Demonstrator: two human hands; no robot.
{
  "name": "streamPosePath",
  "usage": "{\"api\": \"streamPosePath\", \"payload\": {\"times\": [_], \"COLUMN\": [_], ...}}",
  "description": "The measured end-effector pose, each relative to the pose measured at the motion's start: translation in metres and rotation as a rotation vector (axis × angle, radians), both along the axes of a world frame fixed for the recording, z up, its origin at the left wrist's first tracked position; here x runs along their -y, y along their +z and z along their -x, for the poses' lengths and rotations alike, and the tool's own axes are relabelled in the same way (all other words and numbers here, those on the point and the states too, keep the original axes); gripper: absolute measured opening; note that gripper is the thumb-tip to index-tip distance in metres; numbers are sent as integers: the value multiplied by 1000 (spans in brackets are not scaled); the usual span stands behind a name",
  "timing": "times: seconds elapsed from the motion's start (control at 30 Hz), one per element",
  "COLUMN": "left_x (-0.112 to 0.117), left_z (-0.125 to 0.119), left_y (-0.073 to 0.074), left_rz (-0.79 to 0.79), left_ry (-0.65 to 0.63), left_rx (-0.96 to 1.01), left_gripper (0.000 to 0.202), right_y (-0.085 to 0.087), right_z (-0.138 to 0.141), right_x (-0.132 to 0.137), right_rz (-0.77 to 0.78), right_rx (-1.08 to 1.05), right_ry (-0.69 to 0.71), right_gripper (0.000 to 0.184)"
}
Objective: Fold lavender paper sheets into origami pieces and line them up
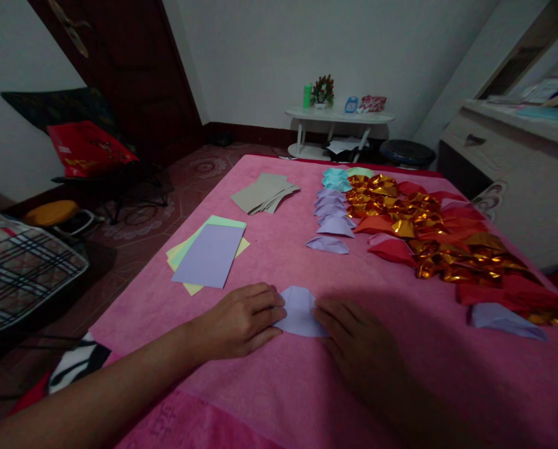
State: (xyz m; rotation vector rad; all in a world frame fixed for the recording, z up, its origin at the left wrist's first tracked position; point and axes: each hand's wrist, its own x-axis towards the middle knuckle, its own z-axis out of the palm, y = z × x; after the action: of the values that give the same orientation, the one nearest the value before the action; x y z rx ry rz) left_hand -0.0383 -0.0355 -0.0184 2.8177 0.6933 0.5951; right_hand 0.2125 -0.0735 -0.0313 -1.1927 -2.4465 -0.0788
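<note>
A piece of folded lavender paper [300, 315] lies on the pink cloth [204, 386] between my hands. My left hand [248, 318] has its fingers on the paper's left edge. On the right edge are the fingers of my right hand [358, 340], which is in shadow. Both hands are closed on the paper's sides, and some fingertips are hidden. Beyond my hands, a finished-looking lavender folded paper boat shape [328, 245] sits apart, with a row of similar lavender shapes [331, 212] behind it.
Flat lavender sheets [211, 255] lie over green and yellow ones at the left. Grey sheets [264, 192] are fanned out farther back. Many gold [381, 187], red [393, 251] and orange folded papers fill the right side. A white side table [344, 115] stands by the wall.
</note>
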Motion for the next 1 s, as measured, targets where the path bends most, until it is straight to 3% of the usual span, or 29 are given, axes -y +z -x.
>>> {"api": "streamPosePath", "payload": {"times": [0.2,0.37,0.63,0.83,1.0], "left_x": [5,-1,-11,-6,-2], "left_z": [-2,-8,-21,-21,-17], "left_y": [-2,5,8,3,7], "left_rz": [-53,92,11,-25,45], "left_ry": [14,35,60,81,54], "left_rx": [21,48,-238,-242,-157], "left_gripper": [20,22,37,39,53], "right_y": [2,13,14,12,9], "right_z": [-5,0,8,9,6], "right_x": [-7,-4,6,10,2], "right_rz": [0,119,236,239,149], "right_rx": [54,-31,-40,-47,-103], "right_ry": [-7,30,-36,-55,16], "right_gripper": [31,32,36,41,32]}}
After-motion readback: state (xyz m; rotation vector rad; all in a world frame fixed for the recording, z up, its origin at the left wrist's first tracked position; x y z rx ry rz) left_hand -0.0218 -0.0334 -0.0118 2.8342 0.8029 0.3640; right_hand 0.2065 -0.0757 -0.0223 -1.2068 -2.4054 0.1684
